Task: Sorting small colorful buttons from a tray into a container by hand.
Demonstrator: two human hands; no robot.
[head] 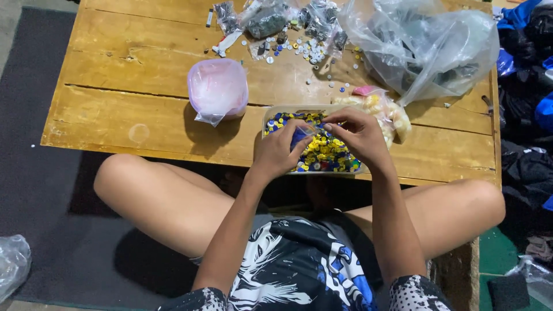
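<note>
— What are the hands doing?
— Both hover over the tray (271, 110) of yellow and blue buttons (325, 151) at the worktop's (127, 86) near edge. The left hand (279, 151) is curled, pinching a small clear bag (303, 136) with blue inside.
— And the right hand (358, 133)?
— Fingers bent, tips pinched at the same bag's top.
— Nearby?
— A pink tub (218, 89) in plastic stands left of the tray.

low wooden table (144, 86) (cracked planks) on dark floor mat (34, 173); green floor patch (495, 253) at right.
</note>
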